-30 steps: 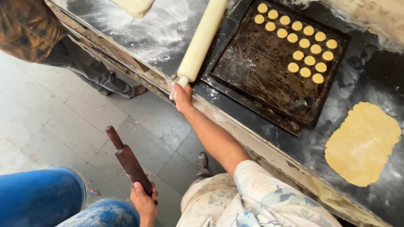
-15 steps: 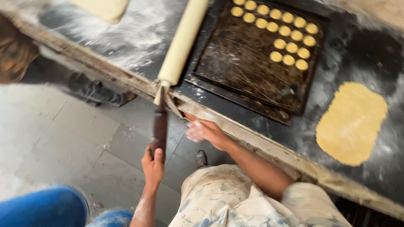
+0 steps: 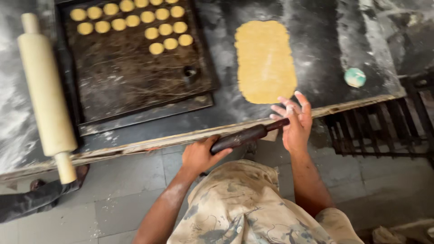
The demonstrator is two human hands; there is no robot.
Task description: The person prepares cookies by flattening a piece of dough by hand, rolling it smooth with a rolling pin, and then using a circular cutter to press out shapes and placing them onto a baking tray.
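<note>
Dark rolling pin (image 3: pixel 247 135) held across the front edge of the floured work table (image 3: pixel 325 49).

Left hand (image 3: pixel 199 156) clasped around 1 end of the pin; right hand (image 3: pixel 296 119) spread wide, palm against the other handle. Just beyond, flat sheet of yellow dough (image 3: pixel 265 61). Further left, dark baking tray (image 3: pixel 135 81) with small dough rounds (image 3: pixel 135 20), and large pale rolling pin (image 3: pixel 45 95).

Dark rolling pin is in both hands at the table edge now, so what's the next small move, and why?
Probably lift the dark rolling pin forward onto the near end of the dough sheet. The left hand grips one end, the right hand meets the other with open fingers, and the dough lies flat just beyond them.
</note>
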